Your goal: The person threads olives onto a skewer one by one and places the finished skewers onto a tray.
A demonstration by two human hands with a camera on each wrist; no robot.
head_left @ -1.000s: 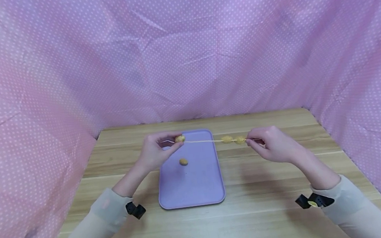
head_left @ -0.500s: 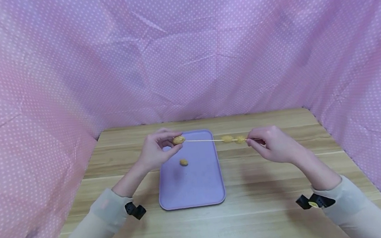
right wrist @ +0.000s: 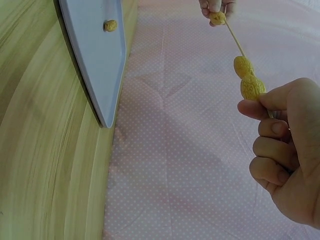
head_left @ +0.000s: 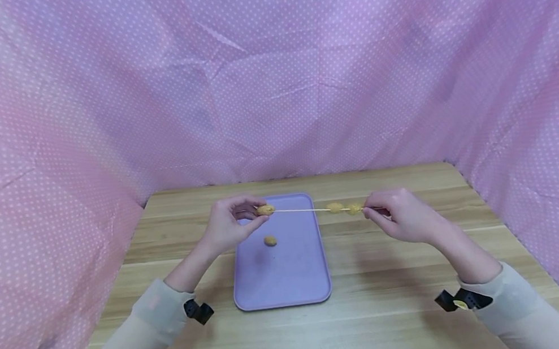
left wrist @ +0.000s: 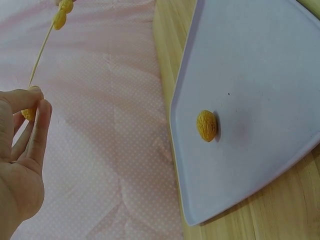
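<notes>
In the head view my right hand [head_left: 401, 215] pinches a thin wooden skewer [head_left: 301, 210] near its right end, between thumb and forefinger. Two wrinkled yellow oval balls [right wrist: 243, 66] sit threaded on it side by side, right by those fingertips. My left hand [head_left: 233, 222] holds another wrinkled yellow ball [head_left: 265, 210] between thumb and fingers, with the skewer's left end right at it. Fingers partly cover this ball in the left wrist view. Both hands are raised, with the skewer running level across the tray. A further yellow ball [left wrist: 206, 126] lies on the lilac tray [head_left: 291, 287].
The tray rests on a wood-grain table [head_left: 388, 328], slightly left of its middle. Pink polka-dot cloth [head_left: 272, 107] hangs behind the table and along both sides. A black wrist camera [head_left: 199, 311] is strapped on the left sleeve, another [head_left: 461, 298] on the right.
The ball in my left hand has turned, its long side now in line with the skewer, and shows further out from the fingers. My right hand stays almost still.
</notes>
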